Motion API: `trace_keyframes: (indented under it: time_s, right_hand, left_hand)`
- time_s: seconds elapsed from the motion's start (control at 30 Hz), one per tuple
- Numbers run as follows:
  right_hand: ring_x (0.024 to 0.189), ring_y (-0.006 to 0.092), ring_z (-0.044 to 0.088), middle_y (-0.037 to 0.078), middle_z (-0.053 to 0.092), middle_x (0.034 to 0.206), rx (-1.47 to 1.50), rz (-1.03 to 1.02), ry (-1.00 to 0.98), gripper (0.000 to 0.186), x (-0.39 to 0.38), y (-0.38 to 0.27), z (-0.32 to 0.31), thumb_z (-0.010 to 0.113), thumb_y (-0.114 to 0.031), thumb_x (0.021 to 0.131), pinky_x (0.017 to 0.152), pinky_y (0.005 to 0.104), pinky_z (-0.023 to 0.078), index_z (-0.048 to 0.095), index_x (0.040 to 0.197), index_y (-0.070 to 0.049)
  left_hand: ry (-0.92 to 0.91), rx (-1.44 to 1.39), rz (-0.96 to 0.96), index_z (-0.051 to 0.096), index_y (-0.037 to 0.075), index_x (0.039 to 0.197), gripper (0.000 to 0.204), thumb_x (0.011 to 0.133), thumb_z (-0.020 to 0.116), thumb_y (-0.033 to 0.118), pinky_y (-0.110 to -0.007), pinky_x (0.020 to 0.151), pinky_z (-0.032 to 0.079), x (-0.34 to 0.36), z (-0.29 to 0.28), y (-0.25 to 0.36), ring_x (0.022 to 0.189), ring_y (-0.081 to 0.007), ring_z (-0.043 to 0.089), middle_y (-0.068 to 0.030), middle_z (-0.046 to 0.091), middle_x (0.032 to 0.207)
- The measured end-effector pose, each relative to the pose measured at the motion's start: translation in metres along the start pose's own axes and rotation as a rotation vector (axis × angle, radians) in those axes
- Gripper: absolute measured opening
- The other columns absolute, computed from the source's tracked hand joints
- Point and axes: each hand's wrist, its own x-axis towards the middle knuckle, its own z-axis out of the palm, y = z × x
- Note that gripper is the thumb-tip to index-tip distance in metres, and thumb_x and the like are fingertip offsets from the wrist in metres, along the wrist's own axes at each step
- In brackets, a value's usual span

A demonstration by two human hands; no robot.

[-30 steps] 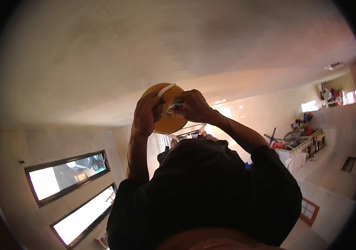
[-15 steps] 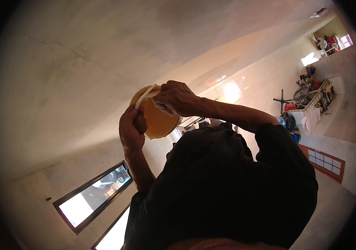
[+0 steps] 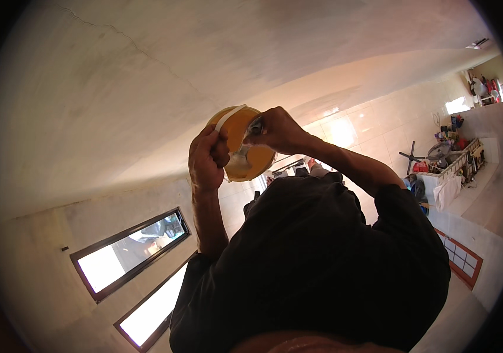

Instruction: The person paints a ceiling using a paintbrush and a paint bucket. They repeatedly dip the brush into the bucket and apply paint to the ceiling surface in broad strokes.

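Note:
A round, yellow-orange bucket is raised in front of me, its mouth toward my view. A white band, apparently its handle, crosses the upper left of its mouth. My left hand is closed on the bucket's left side, at the rim and the band. Over the right side of the mouth, my right hand is closed around a small greyish object, mostly hidden by the fingers. Inside the bucket shows a whitish-grey patch; whether it is a substance or a reflection I cannot tell.
A pale, cracked wall surface spreads behind the bucket. Dark-framed windows lie at lower left. To the right, a cluttered shelf or rack stands near a fan and a hanging white cloth.
Both hands and the bucket have shifted right and slightly up in view. My right hand has turned, with its wrist bent and fingers pointing down into the bucket. The background has shifted too.

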Motion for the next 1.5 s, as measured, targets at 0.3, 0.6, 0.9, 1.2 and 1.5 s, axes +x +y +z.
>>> trace_keyframes:
  time_s: [0.3, 0.6, 0.9, 1.2, 1.5]
  right_hand:
    - [0.066, 0.0217, 0.062, 0.005, 0.062, 0.066, -0.479, -0.665, 0.304, 0.022, -0.003, 0.012, 0.002, 0.08, -0.009, 0.069, 0.062, 0.0349, 0.048, 0.067, 0.086, -0.008]
    - [0.069, 0.0228, 0.065, 0.008, 0.066, 0.072, -0.403, -0.422, 0.288, 0.023, -0.013, -0.001, 0.005, 0.079, -0.01, 0.07, 0.064, 0.0359, 0.05, 0.07, 0.089, -0.002]
    - [0.073, 0.0212, 0.069, 0.015, 0.071, 0.083, 0.062, -0.048, 0.059, 0.025, -0.007, 0.007, 0.012, 0.077, -0.012, 0.076, 0.07, 0.0326, 0.053, 0.071, 0.095, 0.002]
    - [0.063, 0.0265, 0.061, 0.009, 0.065, 0.071, -0.439, -0.686, 0.376, 0.024, -0.005, 0.005, -0.005, 0.08, -0.007, 0.067, 0.057, 0.0378, 0.047, 0.07, 0.089, -0.005]
    - [0.074, 0.0177, 0.068, 0.013, 0.072, 0.085, 0.023, -0.026, 0.039, 0.026, -0.016, 0.012, 0.011, 0.077, -0.016, 0.076, 0.073, 0.0328, 0.054, 0.071, 0.095, 0.002]
  left_hand:
    - [0.003, -0.021, -0.048, 0.057, 0.001, 0.093, 0.023, 0.098, 0.042, 0.018, -0.021, 0.039, 0.017, -0.005, -0.004, -0.003, 0.043, -0.0024, 0.023, 0.0077, 0.033, 0.055]
    - [0.003, 0.027, 0.015, 0.057, 0.001, 0.091, 0.024, 0.098, 0.042, 0.017, -0.021, 0.039, 0.017, -0.006, -0.002, 0.0, 0.043, -0.002, 0.023, 0.0079, 0.034, 0.055]
    - [-0.016, 0.041, 0.003, 0.056, 0.001, 0.094, 0.025, 0.098, 0.041, 0.02, -0.021, 0.04, 0.019, 0.001, -0.005, 0.0, 0.043, -0.0018, 0.023, 0.0087, 0.032, 0.056]
    - [0.002, 0.052, -0.011, 0.057, 0.001, 0.095, 0.025, 0.098, 0.041, 0.02, -0.021, 0.039, 0.019, 0.003, -0.003, -0.005, 0.043, -0.002, 0.025, 0.009, 0.033, 0.056]
    - [0.032, 0.042, -0.005, 0.057, 0.003, 0.09, 0.023, 0.097, 0.041, 0.019, -0.021, 0.038, 0.017, 0.006, 0.001, -0.005, 0.043, -0.0013, 0.023, 0.0084, 0.034, 0.056]
